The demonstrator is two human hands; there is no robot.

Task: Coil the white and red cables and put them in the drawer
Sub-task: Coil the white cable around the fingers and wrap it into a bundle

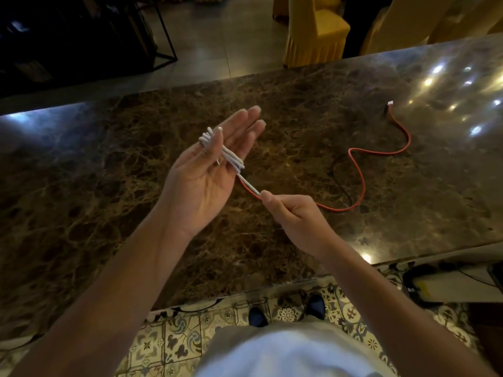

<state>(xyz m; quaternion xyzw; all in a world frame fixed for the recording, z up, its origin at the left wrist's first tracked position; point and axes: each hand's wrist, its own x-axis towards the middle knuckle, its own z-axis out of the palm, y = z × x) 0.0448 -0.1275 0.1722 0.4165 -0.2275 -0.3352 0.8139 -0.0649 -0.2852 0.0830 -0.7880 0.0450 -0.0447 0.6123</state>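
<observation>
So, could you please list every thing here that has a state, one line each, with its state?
white cable: mostly coiled around the left hand's fingers, one short end not yet wound.
red cable: uncoiled, lying loose in curves on the marble counter.
left hand: open, palm up, carrying the coil.
right hand: closed, pinching the free end of the white cable.

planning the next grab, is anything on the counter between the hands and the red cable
Nothing visible blocks it. The red cable lies loose on the bare marble counter, running up to the right hand, which pinches the white cable wound on the open left hand.
</observation>
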